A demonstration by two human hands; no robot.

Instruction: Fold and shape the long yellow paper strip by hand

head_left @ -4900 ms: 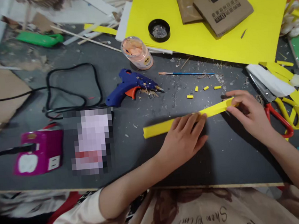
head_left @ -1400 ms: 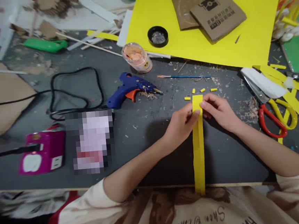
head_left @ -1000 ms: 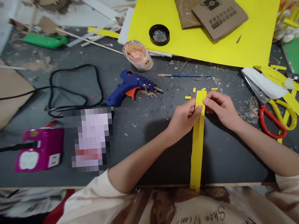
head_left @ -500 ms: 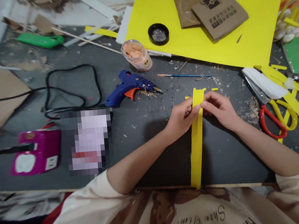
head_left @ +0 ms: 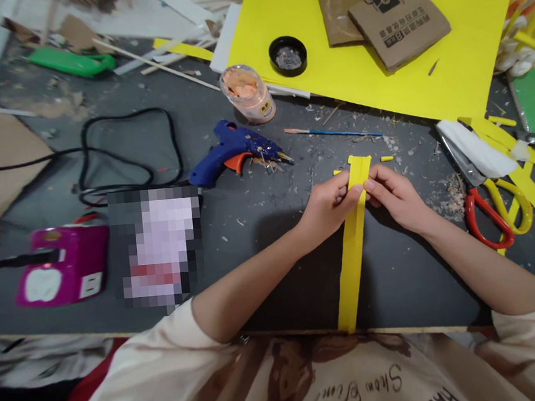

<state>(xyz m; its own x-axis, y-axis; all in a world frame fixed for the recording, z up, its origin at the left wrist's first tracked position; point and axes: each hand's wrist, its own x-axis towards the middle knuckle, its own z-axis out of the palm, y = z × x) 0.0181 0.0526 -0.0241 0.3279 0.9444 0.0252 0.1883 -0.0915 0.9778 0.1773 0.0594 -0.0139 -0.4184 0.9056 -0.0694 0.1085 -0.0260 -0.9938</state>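
A long yellow paper strip (head_left: 351,268) runs from between my hands down to the table's front edge, with a lengthwise crease along its upper part. My left hand (head_left: 328,209) is closed on the strip's left side near the far end, thumb lying across the front. On the right side, the thumb and fingers of my right hand (head_left: 394,197) pinch the same strip, their tips meeting the left thumb. Small yellow rolled pieces lie near the strip's far end, one of them the short roll (head_left: 386,159) beyond my right hand.
A blue glue gun (head_left: 233,153), a paintbrush (head_left: 336,132) and an open jar (head_left: 249,96) lie beyond my hands. Red-and-yellow-handled scissors (head_left: 488,206) rest at right. A blurred-out phone (head_left: 162,247) and a magenta box (head_left: 65,268) are at left. Yellow sheet (head_left: 306,0) carries cardboard pieces (head_left: 399,20).
Both hands keep their hold on the paper strip. My fingers have shifted slightly along its upper part, and the far end looks spread a little wider. The view has moved slightly.
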